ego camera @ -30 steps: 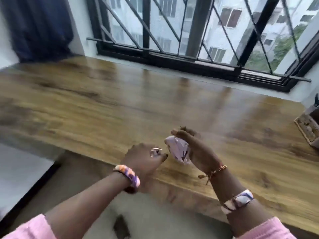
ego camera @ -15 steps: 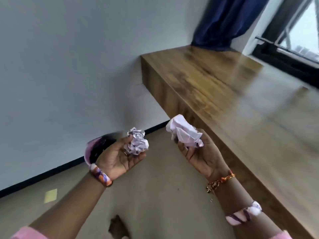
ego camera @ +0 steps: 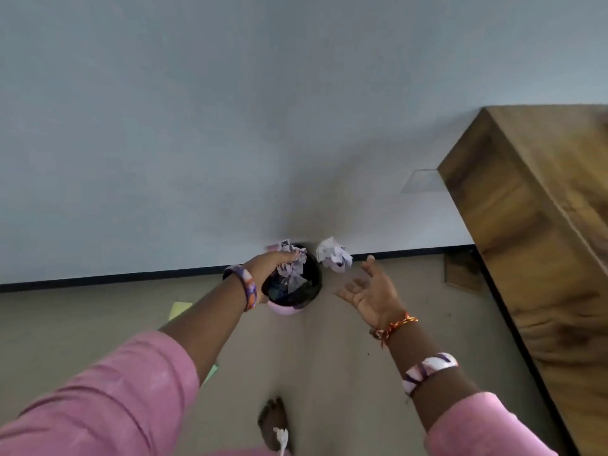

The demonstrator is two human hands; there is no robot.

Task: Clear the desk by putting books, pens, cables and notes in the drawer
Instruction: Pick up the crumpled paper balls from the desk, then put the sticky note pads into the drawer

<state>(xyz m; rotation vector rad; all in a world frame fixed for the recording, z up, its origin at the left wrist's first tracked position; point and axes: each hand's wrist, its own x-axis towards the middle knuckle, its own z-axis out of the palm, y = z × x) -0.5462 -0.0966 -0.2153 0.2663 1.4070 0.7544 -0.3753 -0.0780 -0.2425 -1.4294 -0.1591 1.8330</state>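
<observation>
Currently my left hand (ego camera: 274, 266) grips one crumpled paper (ego camera: 291, 266) over the bin (ego camera: 296, 284); right hand (ego camera: 368, 296) fingers are spread, its paper ball (ego camera: 334, 256) airborne. Release directly above the opening.

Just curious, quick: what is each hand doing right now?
Left hand: gripping a crumpled paper ball over the bin.
Right hand: open, its paper ball airborne.

A pink bin (ego camera: 285, 309) with a dark liner stands on the floor (ego camera: 329, 357) against the wall (ego camera: 230, 126).
</observation>
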